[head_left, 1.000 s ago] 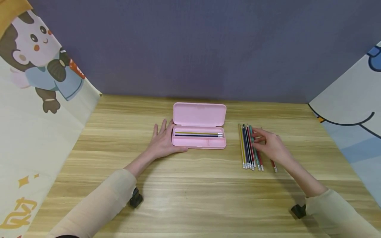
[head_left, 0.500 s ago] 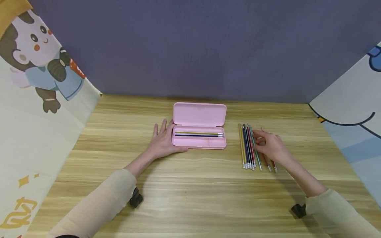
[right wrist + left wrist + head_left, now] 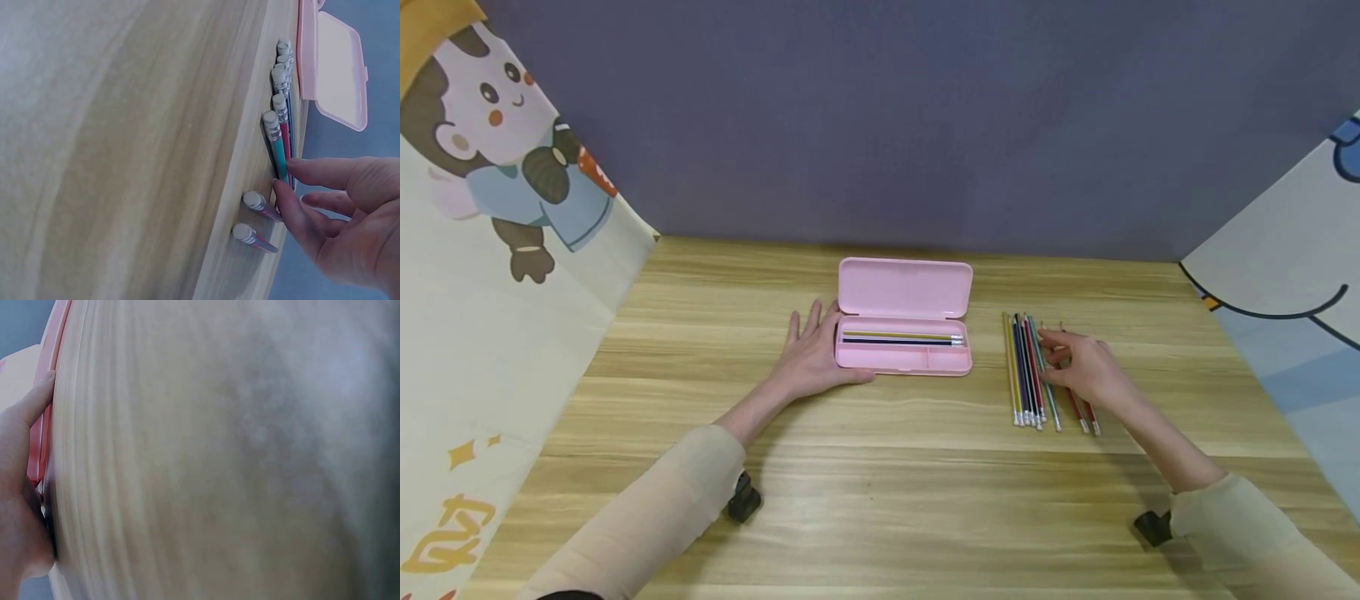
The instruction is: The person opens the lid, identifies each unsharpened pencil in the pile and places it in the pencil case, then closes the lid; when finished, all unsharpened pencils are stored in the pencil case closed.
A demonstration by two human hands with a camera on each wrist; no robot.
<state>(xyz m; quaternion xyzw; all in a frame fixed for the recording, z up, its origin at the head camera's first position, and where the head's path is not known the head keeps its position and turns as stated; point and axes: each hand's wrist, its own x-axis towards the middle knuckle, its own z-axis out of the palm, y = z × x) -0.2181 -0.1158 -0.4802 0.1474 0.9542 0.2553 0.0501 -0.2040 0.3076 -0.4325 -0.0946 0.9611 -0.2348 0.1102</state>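
Note:
A pink pencil case [image 3: 880, 358] lies with its lid raised, a few pencils [image 3: 902, 337] in its long rear compartment. My left hand [image 3: 811, 358] rests against its left end, thumb straight along the front edge and the other fingers spread behind; in the left wrist view the thumb [image 3: 34, 400] touches the case's side. My right hand [image 3: 1086, 367] pinches a teal pencil [image 3: 277, 147] between thumb and index finger, its white eraser end toward me. This pencil lies at the right side of a row of pencils [image 3: 1024, 375], partly covered by the fingers in the head view.
Two reddish pencils [image 3: 1092, 417] lie apart, right of the row and partly under my right hand. The pencils and case rest on a wood-grain table [image 3: 880, 500]. A grey-blue panel [image 3: 910, 125] stands behind it, with printed cloths [image 3: 550, 350] at both sides.
One red pencil has shifted right, away from the row, beside the lone red one. The teal pencil has tilted and moved slightly right. My left hand stays on the case.

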